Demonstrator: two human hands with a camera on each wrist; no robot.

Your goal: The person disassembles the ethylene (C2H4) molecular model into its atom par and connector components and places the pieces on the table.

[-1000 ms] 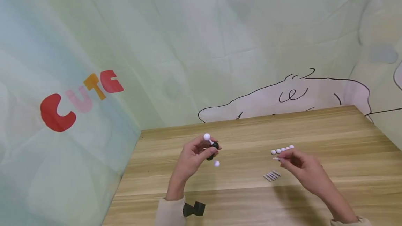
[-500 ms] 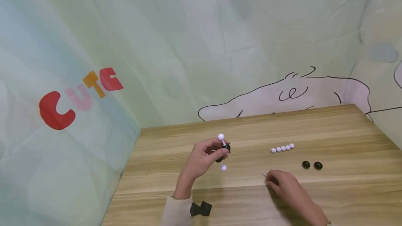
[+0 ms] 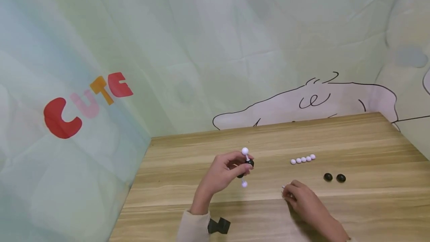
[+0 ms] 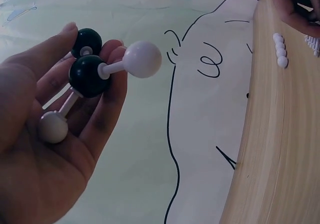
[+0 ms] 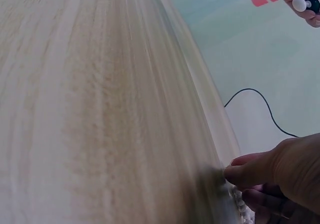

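Note:
My left hand [image 3: 222, 171] holds a ball-and-stick model [image 4: 90, 77] up above the table, between thumb and fingers. Black balls form its middle, and white balls stick out on short white rods. One white ball [image 3: 245, 151] points up and another [image 3: 244, 184] points down in the head view. Low on the table, my right hand [image 3: 304, 199] has its fingertips at a small group of connector sticks [image 4: 313, 43]. Its thumb and index finger come together there. The hand mostly covers the sticks, so whether it pinches one is unclear.
Several white balls [image 3: 303, 159] lie in a row on the wooden table [image 3: 181, 163], beyond my right hand. Two black balls [image 3: 334, 177] lie to the right of it. A printed curtain [image 3: 188, 66] hangs behind the table.
My right hand pinched a small white stick above the table, then moved down to the connector sticks. My left hand has shifted right with the model. The two black balls came into view.

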